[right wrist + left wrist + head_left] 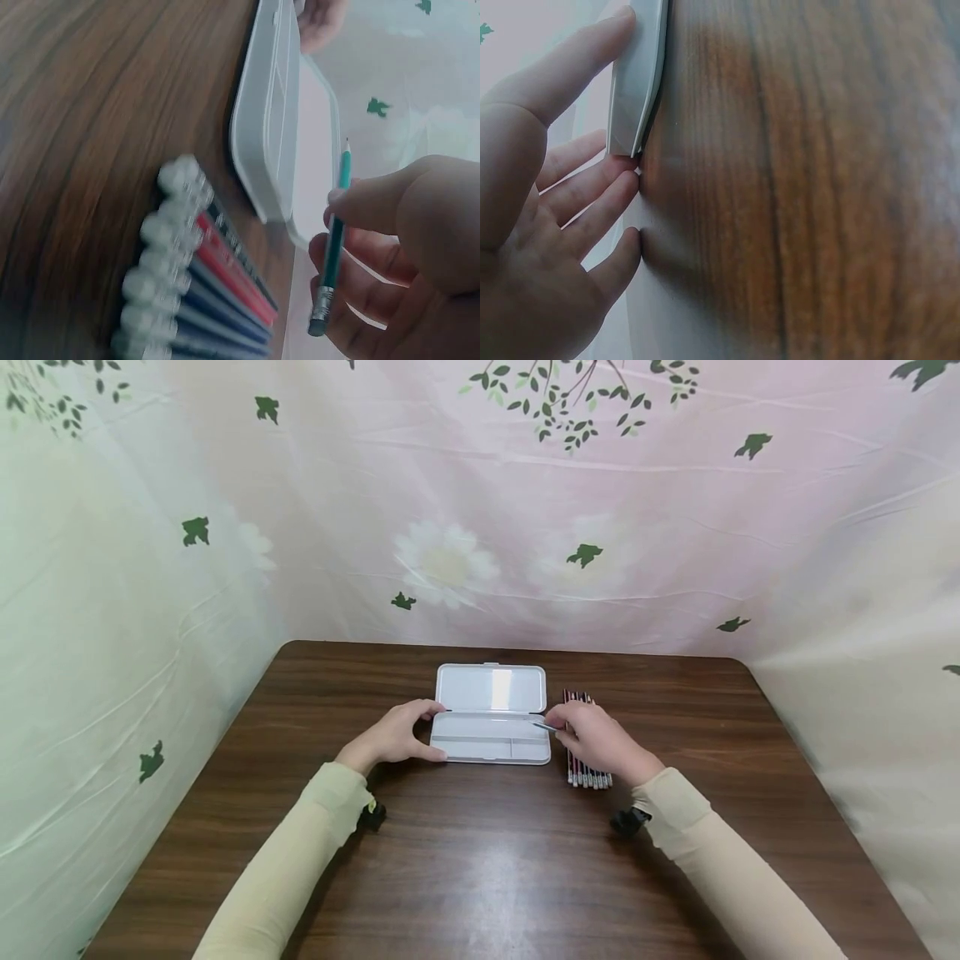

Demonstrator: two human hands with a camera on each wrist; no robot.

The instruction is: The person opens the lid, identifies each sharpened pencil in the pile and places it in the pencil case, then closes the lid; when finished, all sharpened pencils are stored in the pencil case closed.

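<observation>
A white pencil case (pixel 471 749) lies on the table with its lid (pixel 468 687) raised toward the back. My left hand (pixel 393 735) holds the case's left end, thumb at the near corner and fingers round toward the hinge side. In the left wrist view, the thumb (pixel 592 64) lies along the case wall and the other fingertips are at its end and the tabletop. My right hand (pixel 596 739) pinches a green pencil (pixel 337 232) between thumb and fingers, its point over the case's right end. The case's long and small compartments show no pencils inside.
Right of the case, partly under my right hand, lies a row of several pencils (pixel 588 778) with white-looking eraser ends toward me; red and dark blue ones show in the right wrist view. The brown wooden table (pixel 480 852) meets a patterned cloth (pixel 480 527) behind.
</observation>
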